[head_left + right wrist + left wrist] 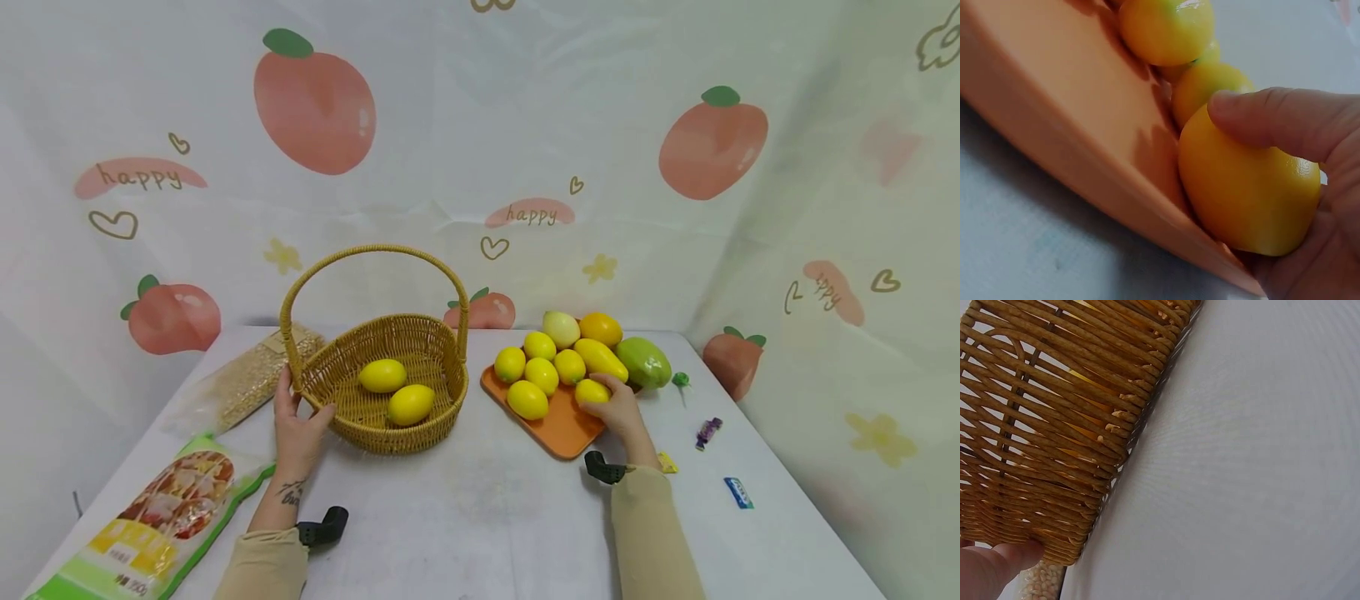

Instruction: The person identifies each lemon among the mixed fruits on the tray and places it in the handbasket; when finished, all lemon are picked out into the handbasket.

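A wicker basket (442, 354) with a tall handle stands left of centre and holds two lemons (382, 376). My left hand (296, 417) grips its near-left rim; in the left wrist view a fingertip (1004, 559) presses the woven wall (1054, 425). An orange tray (558, 429) to the right carries several lemons, a pale fruit, an orange one and a yellow mango. My right hand (611, 404) curls round a lemon (592, 391) at the tray's right edge; in the right wrist view the thumb lies over that lemon (1247, 194) on the tray (1054, 112).
A green mango (643, 362) lies right of the tray. A bag of grain (251, 379) and a printed food packet (168, 521) sit at the left. Small wrapped sweets (708, 432) and a blue packet (738, 492) are scattered at the right. Fabric backdrop closes off the rear.
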Action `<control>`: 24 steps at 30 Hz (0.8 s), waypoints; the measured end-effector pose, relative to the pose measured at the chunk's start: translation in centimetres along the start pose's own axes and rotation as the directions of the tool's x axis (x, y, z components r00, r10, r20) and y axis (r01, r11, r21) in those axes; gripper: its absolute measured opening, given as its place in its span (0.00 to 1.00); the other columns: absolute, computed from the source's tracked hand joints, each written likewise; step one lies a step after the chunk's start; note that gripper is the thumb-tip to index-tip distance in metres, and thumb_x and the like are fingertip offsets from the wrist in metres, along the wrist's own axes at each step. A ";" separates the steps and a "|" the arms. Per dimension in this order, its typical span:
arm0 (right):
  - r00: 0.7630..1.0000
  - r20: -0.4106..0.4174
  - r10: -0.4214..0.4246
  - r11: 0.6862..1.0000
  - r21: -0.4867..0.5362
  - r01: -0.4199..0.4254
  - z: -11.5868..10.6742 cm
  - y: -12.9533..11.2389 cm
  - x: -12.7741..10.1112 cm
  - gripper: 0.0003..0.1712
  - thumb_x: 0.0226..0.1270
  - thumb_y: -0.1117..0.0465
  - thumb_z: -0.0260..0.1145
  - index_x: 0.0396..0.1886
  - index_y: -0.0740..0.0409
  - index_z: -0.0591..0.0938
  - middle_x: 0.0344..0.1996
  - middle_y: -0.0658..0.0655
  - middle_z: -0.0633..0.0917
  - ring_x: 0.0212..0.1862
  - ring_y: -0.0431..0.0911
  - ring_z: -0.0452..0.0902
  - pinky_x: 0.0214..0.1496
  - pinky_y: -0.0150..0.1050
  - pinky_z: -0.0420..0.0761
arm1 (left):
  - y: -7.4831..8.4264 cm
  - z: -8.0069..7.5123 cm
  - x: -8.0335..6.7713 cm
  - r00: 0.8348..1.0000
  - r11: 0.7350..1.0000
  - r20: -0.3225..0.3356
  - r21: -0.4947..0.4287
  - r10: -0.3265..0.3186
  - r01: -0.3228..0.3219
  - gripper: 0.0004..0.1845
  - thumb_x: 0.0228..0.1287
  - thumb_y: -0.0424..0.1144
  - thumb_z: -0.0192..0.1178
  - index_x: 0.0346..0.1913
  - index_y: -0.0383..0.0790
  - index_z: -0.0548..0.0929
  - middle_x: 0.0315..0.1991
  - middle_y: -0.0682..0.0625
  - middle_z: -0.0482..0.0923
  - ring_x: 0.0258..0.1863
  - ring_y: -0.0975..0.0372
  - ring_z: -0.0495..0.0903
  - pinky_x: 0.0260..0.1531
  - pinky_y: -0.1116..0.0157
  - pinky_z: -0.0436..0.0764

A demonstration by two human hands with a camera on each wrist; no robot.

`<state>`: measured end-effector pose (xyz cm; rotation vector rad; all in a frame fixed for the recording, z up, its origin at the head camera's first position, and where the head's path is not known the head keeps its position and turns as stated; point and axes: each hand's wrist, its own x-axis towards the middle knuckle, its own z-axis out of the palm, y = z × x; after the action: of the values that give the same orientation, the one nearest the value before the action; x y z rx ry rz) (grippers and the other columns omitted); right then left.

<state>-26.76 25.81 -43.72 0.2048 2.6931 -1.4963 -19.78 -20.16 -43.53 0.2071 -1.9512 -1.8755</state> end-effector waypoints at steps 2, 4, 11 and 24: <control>1.000 0.006 0.008 1.000 0.004 -0.008 0.0 -0.2 -0.3 0.37 0.55 0.61 0.67 0.65 0.60 0.66 0.64 0.66 0.65 0.62 0.58 0.59 0.68 0.55 0.60 | 0.0 0.0 -0.1 1.000 1.000 0.001 0.005 0.000 0.000 0.48 0.54 0.20 0.52 0.74 0.50 0.41 0.73 0.48 0.38 0.70 0.47 0.44 0.62 0.42 0.61; 1.000 0.000 0.005 1.000 0.024 -0.005 0.0 -0.5 -0.7 0.38 0.55 0.61 0.67 0.65 0.60 0.66 0.64 0.66 0.65 0.62 0.58 0.59 0.68 0.55 0.60 | -0.1 0.0 -0.1 1.000 1.000 0.004 0.012 0.000 0.000 0.48 0.54 0.21 0.52 0.74 0.50 0.41 0.73 0.48 0.38 0.70 0.47 0.44 0.62 0.42 0.61; 0.996 0.008 -0.090 0.975 0.205 0.086 0.3 -3.9 -2.5 0.36 0.51 0.67 0.68 0.63 0.60 0.69 0.64 0.62 0.66 0.60 0.53 0.61 0.64 0.46 0.67 | -0.1 -0.1 0.2 1.000 1.000 -0.001 0.023 0.005 -0.005 0.48 0.55 0.21 0.52 0.74 0.51 0.41 0.73 0.49 0.37 0.70 0.47 0.44 0.62 0.43 0.61; 0.930 0.211 -0.299 0.912 0.350 0.214 6.5 -10.0 -5.6 0.32 0.49 0.70 0.71 0.58 0.56 0.75 0.59 0.57 0.72 0.53 0.52 0.67 0.51 0.39 0.74 | -0.2 -0.1 0.1 1.000 1.000 -0.007 0.009 -0.002 0.002 0.48 0.54 0.21 0.53 0.74 0.48 0.41 0.73 0.48 0.37 0.71 0.47 0.44 0.63 0.43 0.60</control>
<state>-22.72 14.58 -38.11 -0.3332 2.3263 -1.8814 -19.85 -20.25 -43.68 0.2179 -1.9556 -1.8656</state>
